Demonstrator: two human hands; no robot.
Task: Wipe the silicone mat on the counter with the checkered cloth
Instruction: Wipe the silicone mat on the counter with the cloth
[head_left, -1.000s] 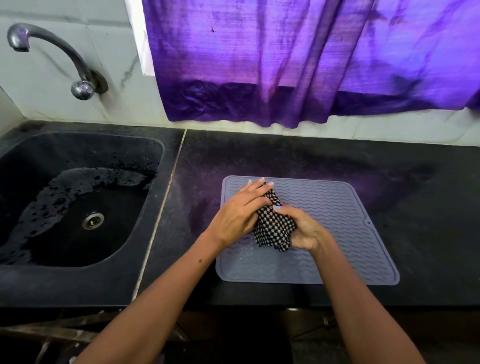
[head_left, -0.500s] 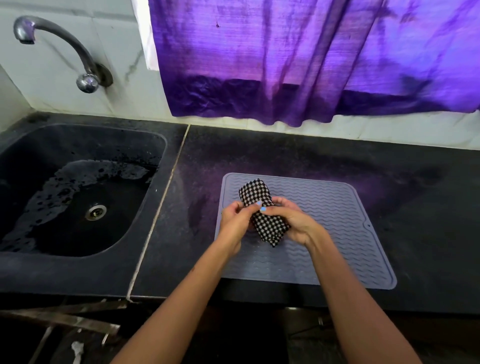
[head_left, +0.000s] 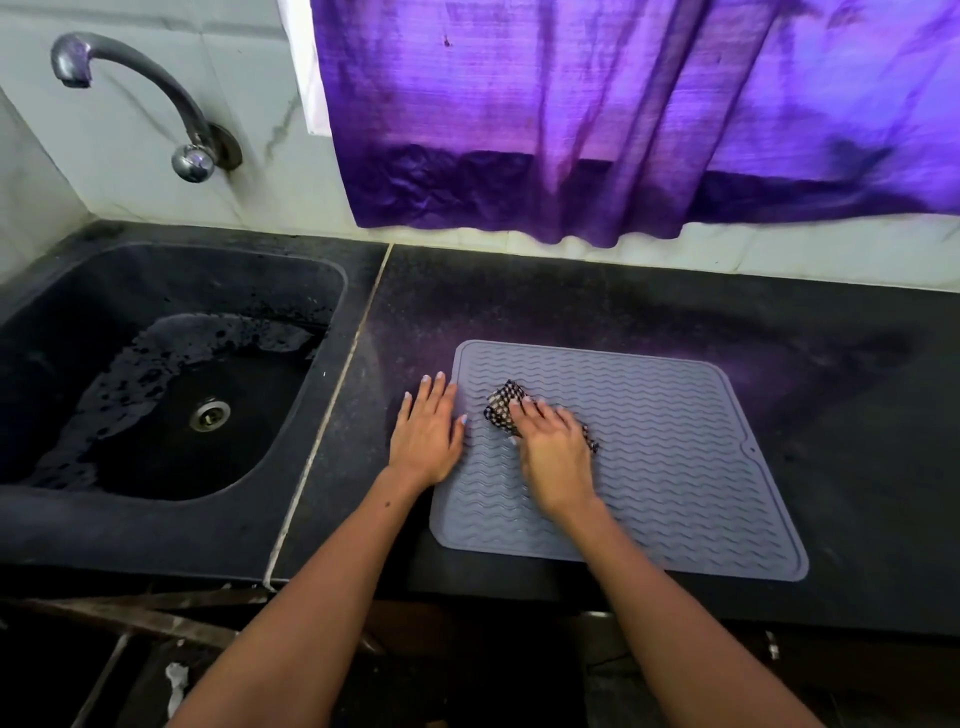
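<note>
Checkered cloth lowered onto mat, right hand pressing flat, left hand spread flat.

cloth now pressed flat under right hand, left hand released – flat at mat edge

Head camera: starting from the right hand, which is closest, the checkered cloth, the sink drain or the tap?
1. Checkered cloth: under the right hand, on the mat.
2. Sink drain: off to the left, in the basin.
3. Tap: far left, on the back wall.

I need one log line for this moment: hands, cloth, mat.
left hand: flat on mat left edge | right hand: pressing cloth on mat | phase: wiping
</note>
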